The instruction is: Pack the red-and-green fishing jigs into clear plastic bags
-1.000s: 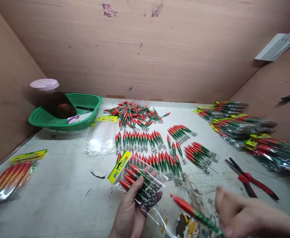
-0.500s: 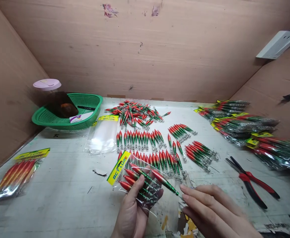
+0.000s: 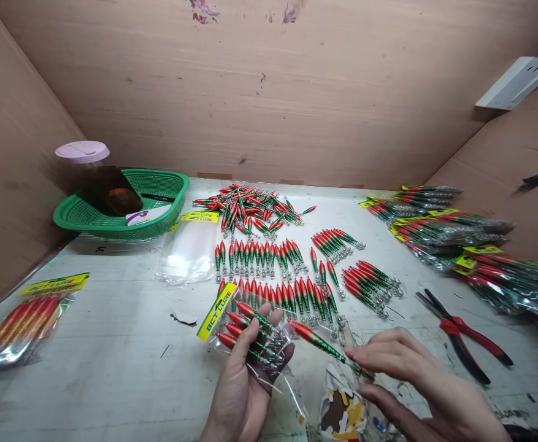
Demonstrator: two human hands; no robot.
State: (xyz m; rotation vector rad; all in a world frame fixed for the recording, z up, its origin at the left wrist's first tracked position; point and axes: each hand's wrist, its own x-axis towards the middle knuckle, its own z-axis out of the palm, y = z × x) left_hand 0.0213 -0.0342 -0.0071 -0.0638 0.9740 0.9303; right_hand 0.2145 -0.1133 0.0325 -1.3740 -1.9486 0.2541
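Observation:
My left hand point(image 3: 245, 383) is closed on a clear plastic bag point(image 3: 216, 311) with a yellow "BCT LURE" header, thumb on top and fingers beneath. Several red-and-green fishing lures point(image 3: 245, 328) lie inside, their hooks toward the bag's mouth. A single fishing lure point(image 3: 317, 342) of the same colours is pinched at its hook end by my right hand point(image 3: 416, 380). Its red tip points at the bag's open end, close to my left fingertips; whether it touches the plastic I cannot tell. Behind the bag, more loose lures point(image 3: 253, 258) stand in rows.
A heap of lures point(image 3: 250, 209) lies at the back. Filled bags point(image 3: 508, 276) and red-handled pliers point(image 3: 466, 337) are at the right. Flat bags point(image 3: 190, 245), a green basket point(image 3: 158, 230) with a lidded cup point(image 3: 112, 190), and a bag of orange lures point(image 3: 29, 319) are at the left.
My right hand has shifted right and slightly down with the lure, whose tip no longer overlaps the bag's middle. My left hand and the bag have moved slightly left.

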